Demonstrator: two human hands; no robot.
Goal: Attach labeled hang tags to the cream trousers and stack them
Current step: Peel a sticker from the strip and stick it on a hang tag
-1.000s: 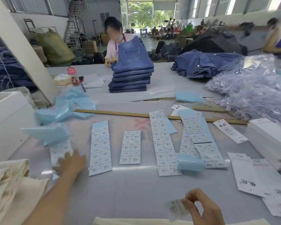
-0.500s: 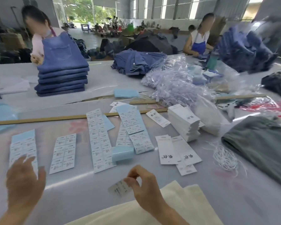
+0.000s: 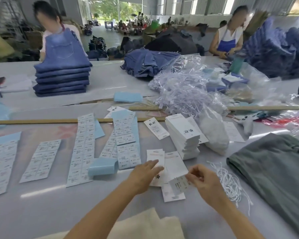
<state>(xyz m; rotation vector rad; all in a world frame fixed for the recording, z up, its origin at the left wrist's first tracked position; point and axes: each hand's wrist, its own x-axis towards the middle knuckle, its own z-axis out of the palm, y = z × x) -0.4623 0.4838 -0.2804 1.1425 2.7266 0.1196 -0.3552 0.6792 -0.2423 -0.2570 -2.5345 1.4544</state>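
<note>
Grey, glossy work table (image 3: 41, 204) carries all items. Folded grey-green garment (image 3: 273, 173) lies at its right edge. Folded cream trousers (image 3: 145, 226) lie at the near edge, between the forearms. Long white sticker sheets on blue backing (image 3: 84, 149) lie in rows to the left. A stack of white card hang tags (image 3: 183, 137) stands behind the hands. Left hand (image 3: 145, 171), fingers straight, presses a loose white hang tag (image 3: 154, 157) flat. Right hand (image 3: 203, 178) pinches a small printed label (image 3: 179, 184) just above the loose tags.
</note>
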